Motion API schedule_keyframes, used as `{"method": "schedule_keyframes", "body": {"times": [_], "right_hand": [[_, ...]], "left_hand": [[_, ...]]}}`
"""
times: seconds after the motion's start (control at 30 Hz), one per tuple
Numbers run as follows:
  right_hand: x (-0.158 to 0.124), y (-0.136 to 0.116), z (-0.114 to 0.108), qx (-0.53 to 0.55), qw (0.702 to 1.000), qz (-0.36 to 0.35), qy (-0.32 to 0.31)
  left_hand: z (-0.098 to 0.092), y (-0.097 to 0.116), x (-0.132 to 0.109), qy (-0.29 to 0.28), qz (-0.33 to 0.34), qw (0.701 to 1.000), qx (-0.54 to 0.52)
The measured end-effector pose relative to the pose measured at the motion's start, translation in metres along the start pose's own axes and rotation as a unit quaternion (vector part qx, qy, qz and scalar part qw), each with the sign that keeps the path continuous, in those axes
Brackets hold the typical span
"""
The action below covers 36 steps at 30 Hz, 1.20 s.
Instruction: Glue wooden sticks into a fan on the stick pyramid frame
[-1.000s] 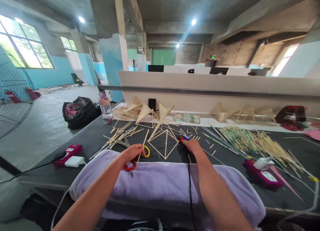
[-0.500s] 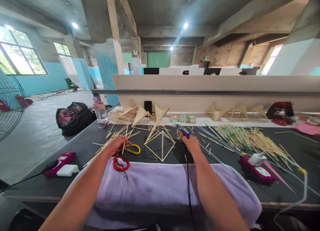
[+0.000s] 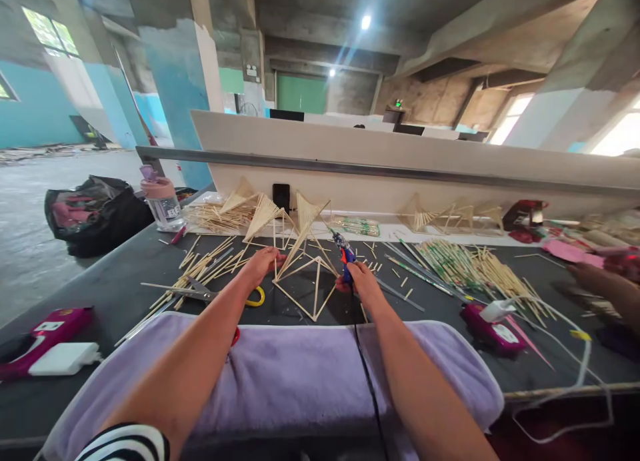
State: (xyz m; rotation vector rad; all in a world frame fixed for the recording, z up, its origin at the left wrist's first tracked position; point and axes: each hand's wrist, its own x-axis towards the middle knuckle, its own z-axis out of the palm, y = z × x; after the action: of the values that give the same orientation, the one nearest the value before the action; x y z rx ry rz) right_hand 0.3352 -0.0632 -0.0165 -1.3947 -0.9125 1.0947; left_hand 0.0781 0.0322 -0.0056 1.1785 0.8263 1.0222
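Observation:
My right hand (image 3: 361, 279) is wrapped around a blue hot glue gun (image 3: 345, 250), whose nozzle points up and away; its black cord (image 3: 367, 374) runs down over the towel. Between my hands stands a frame of thin wooden sticks (image 3: 317, 284), with a fan of sticks (image 3: 306, 214) rising behind it. My left hand (image 3: 264, 264) is closed at the frame's left side, pinching a thin wooden stick (image 3: 275, 244) held upright. Scissors (image 3: 256, 296) with a yellow and a red handle lie partly beneath my left forearm.
A lilac towel (image 3: 300, 374) covers the front edge. Loose sticks (image 3: 200, 274) lie left, and more sticks (image 3: 470, 268) lie right. Magenta power strips (image 3: 493, 328) sit on both sides. A bottle (image 3: 163, 201) stands back left. Another person's hand (image 3: 595, 281) reaches in at right.
My left hand has moved right and up with the stick, from beside the scissors to the frame. The glue gun has shifted slightly left. The view has turned, and another person's arm shows at right.

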Motion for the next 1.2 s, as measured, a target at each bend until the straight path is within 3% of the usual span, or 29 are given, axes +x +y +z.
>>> {"method": "schedule_keyframes", "body": {"times": [0.23, 0.43, 0.57, 0.67, 0.73, 0.87, 0.97, 1.1, 1.2], "right_hand": [[0.005, 0.008, 0.005, 0.003, 0.999, -0.042, -0.002], [0.0, 0.006, 0.002, 0.016, 0.992, -0.126, -0.021], [-0.006, -0.007, 0.002, 0.049, 0.973, -0.221, 0.049], [-0.014, -0.027, 0.006, 0.077, 0.945, -0.302, 0.098], [-0.02, -0.045, 0.012, 0.078, 0.942, -0.319, 0.073], [-0.035, -0.082, 0.031, 0.092, 0.953, -0.287, -0.04], [-0.047, -0.101, 0.051, 0.131, 0.945, -0.282, -0.105], [-0.058, -0.101, 0.069, 0.131, 0.935, -0.284, -0.168], [-0.057, -0.09, 0.064, 0.123, 0.934, -0.287, -0.174]], "left_hand": [[-0.013, -0.003, -0.009, 0.015, 0.001, 0.997, 0.079], [-0.015, -0.003, -0.004, 0.083, 0.08, 0.989, 0.096], [-0.019, 0.006, -0.008, 0.109, 0.156, 0.976, 0.107], [-0.019, 0.013, -0.013, 0.084, 0.176, 0.978, 0.079], [-0.017, 0.017, -0.017, 0.053, 0.171, 0.983, 0.046], [-0.013, 0.025, -0.023, -0.006, 0.152, 0.988, 0.01], [-0.013, 0.03, -0.028, -0.048, 0.131, 0.99, 0.004], [-0.016, 0.034, -0.034, -0.09, 0.106, 0.99, 0.003], [-0.016, 0.036, -0.037, -0.125, 0.086, 0.988, 0.005]]}}
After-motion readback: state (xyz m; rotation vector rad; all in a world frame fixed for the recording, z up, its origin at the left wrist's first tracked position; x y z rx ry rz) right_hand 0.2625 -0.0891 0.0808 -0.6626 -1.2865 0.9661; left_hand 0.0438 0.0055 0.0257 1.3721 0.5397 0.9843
